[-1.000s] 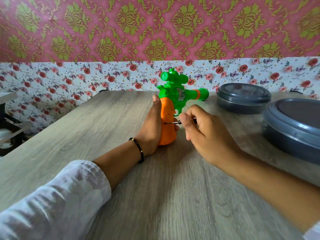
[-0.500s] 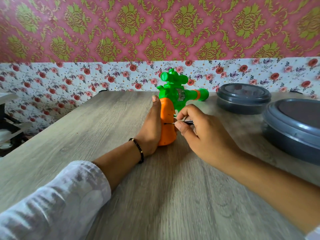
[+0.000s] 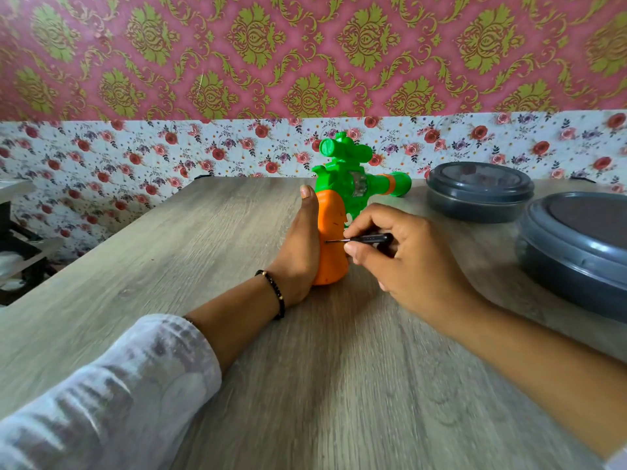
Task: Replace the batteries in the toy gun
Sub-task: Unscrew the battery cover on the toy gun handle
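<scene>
The toy gun point(image 3: 342, 184) lies at the middle of the wooden table point(image 3: 169, 266), with a green body and scope, an orange band on the barrel and an orange grip point(image 3: 330, 259) pointing toward me. My left hand point(image 3: 300, 249) holds the grip from its left side, thumb up along it; its fingers are hidden behind the grip. A small black-handled screwdriver point(image 3: 366, 238) is pinched in my right hand point(image 3: 407, 262), and its thin metal tip touches the orange grip's side.
Two dark grey round lidded containers stand on the right: one at the back point(image 3: 478, 191), a larger one point(image 3: 576, 245) nearer the right edge. A floral wall runs behind the table. A dark shelf point(image 3: 20, 245) stands off the table's left edge.
My right hand's fingers have shifted along the screwdriver handle, showing more of it, while the tip stays at the orange grip. The left hand and the toy gun have not moved.
</scene>
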